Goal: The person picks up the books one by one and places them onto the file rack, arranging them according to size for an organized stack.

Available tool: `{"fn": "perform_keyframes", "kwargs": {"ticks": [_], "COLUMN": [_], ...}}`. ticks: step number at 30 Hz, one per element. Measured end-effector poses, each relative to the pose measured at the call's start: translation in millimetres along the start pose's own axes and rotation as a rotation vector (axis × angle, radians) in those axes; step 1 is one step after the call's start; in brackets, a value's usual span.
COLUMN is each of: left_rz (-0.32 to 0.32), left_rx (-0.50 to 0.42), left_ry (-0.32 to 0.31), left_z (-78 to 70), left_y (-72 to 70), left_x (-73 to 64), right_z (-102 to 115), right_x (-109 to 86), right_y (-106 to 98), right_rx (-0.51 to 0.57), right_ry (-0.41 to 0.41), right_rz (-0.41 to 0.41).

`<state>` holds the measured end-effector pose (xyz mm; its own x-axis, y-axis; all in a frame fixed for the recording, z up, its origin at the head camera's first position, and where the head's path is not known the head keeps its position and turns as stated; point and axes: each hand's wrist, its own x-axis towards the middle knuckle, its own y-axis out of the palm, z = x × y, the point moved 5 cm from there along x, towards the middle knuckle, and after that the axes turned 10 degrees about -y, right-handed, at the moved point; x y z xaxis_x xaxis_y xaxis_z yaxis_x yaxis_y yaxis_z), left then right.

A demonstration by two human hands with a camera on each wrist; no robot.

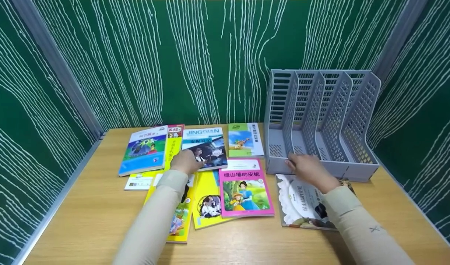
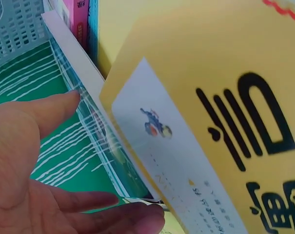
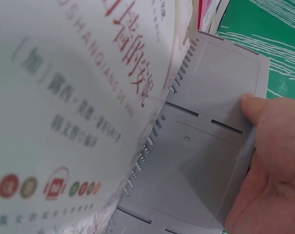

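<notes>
In the head view, my left hand [image 1: 186, 162] is at the lower left corner of a blue-and-white paperback [image 1: 210, 134] lettered JINGDIAN. In the left wrist view its thumb and fingers are spread apart beside book edges, near a yellow book cover [image 2: 186, 58]. My right hand [image 1: 309, 168] grips the front rim of a grey, slotted magazine rack [image 1: 317, 165] with several upright compartments. In the right wrist view the thumb lies on the rack's flat grey panel [image 3: 186, 165], with the other fingers behind its edge. A pale book [image 1: 296, 206] lies under the right forearm, before the rack.
Several books overlap at left and middle: a blue one [image 1: 142, 154], a yellow one [image 1: 182, 217], another yellow [image 1: 206, 191] and a pink-edged one [image 1: 247, 195]. A green-and-white book [image 1: 243, 140] lies left of the rack. Green, white-lined walls [image 1: 188, 62] surround the wooden table [image 1: 85, 217].
</notes>
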<state>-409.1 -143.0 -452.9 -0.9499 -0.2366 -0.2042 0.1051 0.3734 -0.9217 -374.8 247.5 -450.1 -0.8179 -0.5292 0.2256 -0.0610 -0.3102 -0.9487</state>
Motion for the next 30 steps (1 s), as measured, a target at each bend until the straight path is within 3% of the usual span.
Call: {"fn": "perform_keyframes", "kwargs": {"ticks": [11,18,26,30], "left_rz": [0.103,0.104,0.049,0.07], "left_rx": [-0.067,-0.169,-0.225,-0.317], "left_ry": [-0.086,-0.157,-0.127,-0.125], "left_z": [2.3,5.3,3.5,4.0], "left_y": [6.7,5.8,-9.6,-17.4], "left_x": [11.9,14.8,13.7,17.8], "right_z": [-0.6,-1.7,-3.6,-5.7], "right_x": [1.0,1.4,1.0,0.7], "right_y": [2.7,4.3,5.6,5.9], "right_rx": [-0.047,-0.032,-0.001,0.013], "right_ry": [0.018,0.039,0.052,0.062], "right_rz": [-0.017,0.0,0.009,0.016]}}
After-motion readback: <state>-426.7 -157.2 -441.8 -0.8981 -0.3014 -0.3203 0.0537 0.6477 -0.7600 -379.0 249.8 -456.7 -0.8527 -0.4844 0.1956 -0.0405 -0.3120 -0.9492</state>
